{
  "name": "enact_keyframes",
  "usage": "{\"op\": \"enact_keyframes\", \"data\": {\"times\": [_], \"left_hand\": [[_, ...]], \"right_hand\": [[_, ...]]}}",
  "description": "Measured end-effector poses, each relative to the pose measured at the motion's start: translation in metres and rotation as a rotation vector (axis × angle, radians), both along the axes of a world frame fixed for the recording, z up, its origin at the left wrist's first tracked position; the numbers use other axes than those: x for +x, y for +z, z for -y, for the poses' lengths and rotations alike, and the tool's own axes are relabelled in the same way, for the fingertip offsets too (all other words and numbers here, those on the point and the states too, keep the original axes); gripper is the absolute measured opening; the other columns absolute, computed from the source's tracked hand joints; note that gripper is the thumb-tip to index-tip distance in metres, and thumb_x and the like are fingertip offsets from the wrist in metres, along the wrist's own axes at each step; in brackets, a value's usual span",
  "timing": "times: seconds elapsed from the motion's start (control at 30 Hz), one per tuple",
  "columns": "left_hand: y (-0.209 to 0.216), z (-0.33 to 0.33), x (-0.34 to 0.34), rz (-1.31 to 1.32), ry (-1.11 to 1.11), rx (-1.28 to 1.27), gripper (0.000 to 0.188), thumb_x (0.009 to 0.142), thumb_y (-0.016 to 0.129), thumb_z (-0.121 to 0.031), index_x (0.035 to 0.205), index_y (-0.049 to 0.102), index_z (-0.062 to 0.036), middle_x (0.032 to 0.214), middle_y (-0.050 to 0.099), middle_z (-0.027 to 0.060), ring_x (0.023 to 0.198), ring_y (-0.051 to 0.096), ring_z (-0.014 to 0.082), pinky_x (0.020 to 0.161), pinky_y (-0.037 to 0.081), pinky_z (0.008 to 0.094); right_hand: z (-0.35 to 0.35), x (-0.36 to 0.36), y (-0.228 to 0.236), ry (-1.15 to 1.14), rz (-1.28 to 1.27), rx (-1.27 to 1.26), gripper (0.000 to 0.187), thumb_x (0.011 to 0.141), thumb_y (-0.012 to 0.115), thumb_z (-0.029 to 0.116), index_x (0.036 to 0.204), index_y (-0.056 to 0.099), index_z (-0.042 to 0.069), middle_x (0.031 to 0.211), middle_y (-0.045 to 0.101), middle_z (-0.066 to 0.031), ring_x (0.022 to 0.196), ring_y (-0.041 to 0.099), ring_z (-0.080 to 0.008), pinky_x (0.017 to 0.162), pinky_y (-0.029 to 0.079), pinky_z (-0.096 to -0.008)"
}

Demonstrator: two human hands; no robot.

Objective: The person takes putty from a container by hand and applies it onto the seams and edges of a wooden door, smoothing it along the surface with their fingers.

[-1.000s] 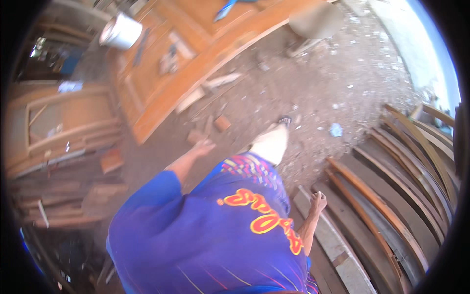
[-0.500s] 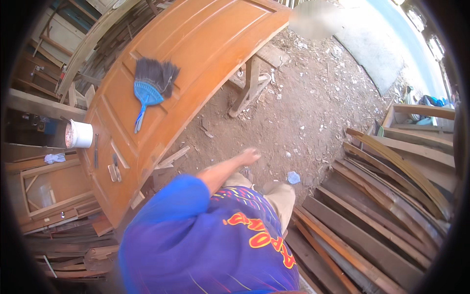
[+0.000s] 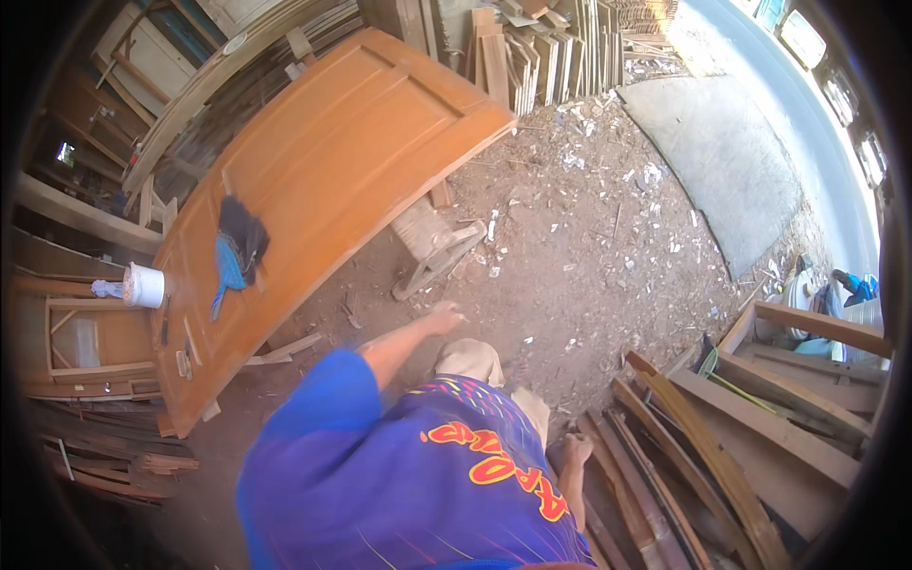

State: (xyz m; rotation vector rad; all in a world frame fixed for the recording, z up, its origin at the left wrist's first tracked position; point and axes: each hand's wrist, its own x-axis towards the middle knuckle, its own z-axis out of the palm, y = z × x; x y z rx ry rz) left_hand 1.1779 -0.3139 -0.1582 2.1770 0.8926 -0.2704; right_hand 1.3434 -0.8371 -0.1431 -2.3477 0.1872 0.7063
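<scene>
In front of my body my left hand [image 3: 444, 319] hangs over the dirt floor, its fingers smeared by motion; no object shows in it. Low on the right, my right hand [image 3: 576, 447] is beside my trousers, near the stacked planks [image 3: 655, 494]; its fingers look curled, and I see nothing in them. To the left lies a big orange-brown panelled door [image 3: 332, 152], raised on a wooden trestle [image 3: 427, 242]. On the door rests a blue broom head [image 3: 229, 263] with dark bristles. A white bucket [image 3: 144, 285] stands at its near left end, close to a small brush-like tool [image 3: 183, 363].
Long boards and frames [image 3: 760, 427] pile up along the right. Upright wood pieces [image 3: 546, 62] lean at the back. A grey sheet [image 3: 717, 161] lies on the floor [image 3: 570, 256], which is strewn with shavings. More timber [image 3: 104, 475] is stacked at the lower left.
My view has shifted: the door, broom and bucket now sit farther left. My left hand appears lower and farther left, and my right hand has come into view near the planks.
</scene>
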Motion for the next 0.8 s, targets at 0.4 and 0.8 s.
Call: {"op": "enact_keyframes", "data": {"times": [0.4,0.8], "left_hand": [[-0.025,0.031,0.064,-0.667,-0.480,-0.111,0.047,0.104,0.053,-0.047,0.123,0.078,-0.0112,0.123,0.075,0.0228,0.116,0.072,0.0419,0.101,0.057,0.0511],[0.016,-0.174,0.782,0.008,-0.028,-0.137,0.067,0.096,0.064,-0.044,0.149,0.059,-0.0048,0.156,0.053,0.0304,0.148,0.047,0.0425,0.124,0.037,0.0495]], "right_hand": [[-0.148,0.445,0.095,0.029,0.176,0.121,0.038,0.087,0.067,0.012,0.118,0.069,-0.010,0.101,0.075,-0.0237,0.097,0.073,-0.0362,0.086,0.057,-0.0464],[-0.114,0.592,-0.007,-0.195,-0.154,-0.038,0.038,0.086,0.069,0.014,0.114,0.077,-0.010,0.099,0.078,-0.0280,0.090,0.077,-0.0278,0.085,0.059,-0.0438]]}}
